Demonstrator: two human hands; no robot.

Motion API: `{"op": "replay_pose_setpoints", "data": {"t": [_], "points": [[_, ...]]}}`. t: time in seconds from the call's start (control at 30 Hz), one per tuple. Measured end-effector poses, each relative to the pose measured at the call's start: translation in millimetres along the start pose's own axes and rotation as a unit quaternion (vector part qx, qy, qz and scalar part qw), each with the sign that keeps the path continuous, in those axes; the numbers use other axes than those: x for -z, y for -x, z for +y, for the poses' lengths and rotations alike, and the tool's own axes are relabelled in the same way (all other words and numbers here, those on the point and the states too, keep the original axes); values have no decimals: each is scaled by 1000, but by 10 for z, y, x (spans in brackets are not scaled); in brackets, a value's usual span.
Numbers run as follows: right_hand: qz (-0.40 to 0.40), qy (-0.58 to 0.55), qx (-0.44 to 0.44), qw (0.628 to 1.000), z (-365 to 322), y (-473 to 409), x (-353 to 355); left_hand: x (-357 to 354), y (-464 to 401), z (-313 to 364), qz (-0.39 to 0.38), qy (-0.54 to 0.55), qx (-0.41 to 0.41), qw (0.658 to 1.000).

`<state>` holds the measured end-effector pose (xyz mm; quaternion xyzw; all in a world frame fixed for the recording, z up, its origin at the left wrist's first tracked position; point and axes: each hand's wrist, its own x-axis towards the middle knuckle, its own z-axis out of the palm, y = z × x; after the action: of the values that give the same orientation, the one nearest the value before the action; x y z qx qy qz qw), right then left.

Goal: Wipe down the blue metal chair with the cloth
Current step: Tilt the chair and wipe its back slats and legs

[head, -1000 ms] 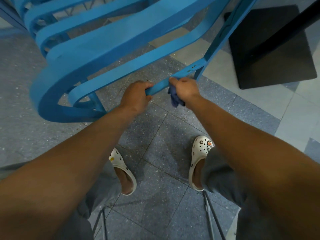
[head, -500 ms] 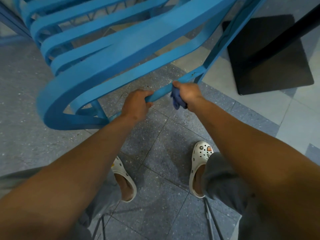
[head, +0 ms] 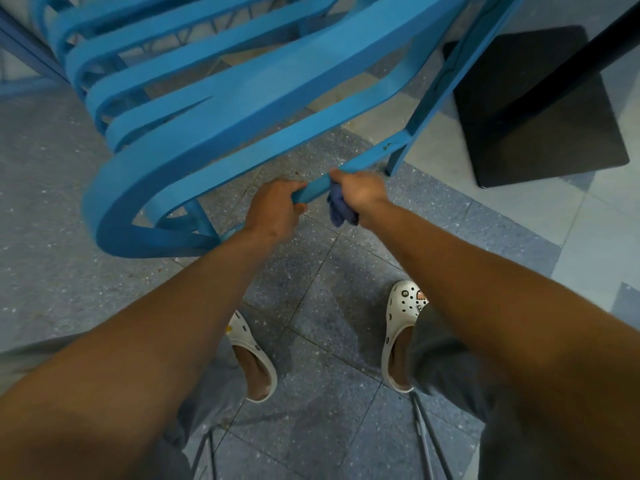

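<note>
Left hand [head: 275,209] grips blue slatted metal chair [head: 221,109] rail; right hand [head: 360,194] clutches dark-blue cloth [head: 337,209] against it. Slats seemingly unwiped.

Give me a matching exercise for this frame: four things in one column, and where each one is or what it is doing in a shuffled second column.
1. left hand
2. cloth
3. white clogs
4. black table base

A. flat on the pale tiles, right of the chair
B. bunched in the right hand, against the chair's bar
C. grips the chair's bar bare
D. on the person's feet

Pairs: 1-C, 2-B, 3-D, 4-A
</note>
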<state>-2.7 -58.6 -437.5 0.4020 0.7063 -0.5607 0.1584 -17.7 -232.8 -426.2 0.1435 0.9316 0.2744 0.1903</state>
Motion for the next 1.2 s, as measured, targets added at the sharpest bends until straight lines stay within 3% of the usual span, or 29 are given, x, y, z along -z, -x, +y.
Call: {"op": "replay_pose_setpoints", "data": {"t": [0.2,0.3,0.43,0.53,0.73,0.93,1.03,1.2], "points": [[119,-95,-43,987,-303,-309,721,27,28,-8,-13,29,6,999],[94,-131,-46,986,-245,-301,580,30,21,17,-11,28,7,1000],[33,-8,5,999,-69,-95,277,25,15,26,-9,18,6,1000],[37,10,6,999,-103,-178,397,24,31,39,-6,30,11,999],[152,-155,-46,975,-337,-313,748,42,46,37,-4,35,13,999],[144,-33,31,989,-20,-136,255,12,40,39,1,27,12,1000],[134,-26,32,990,-93,-209,440,10,47,33,9,23,10,1000],[190,-13,3,982,-247,-500,846,-12,57,29,15,32,14,999]]}}
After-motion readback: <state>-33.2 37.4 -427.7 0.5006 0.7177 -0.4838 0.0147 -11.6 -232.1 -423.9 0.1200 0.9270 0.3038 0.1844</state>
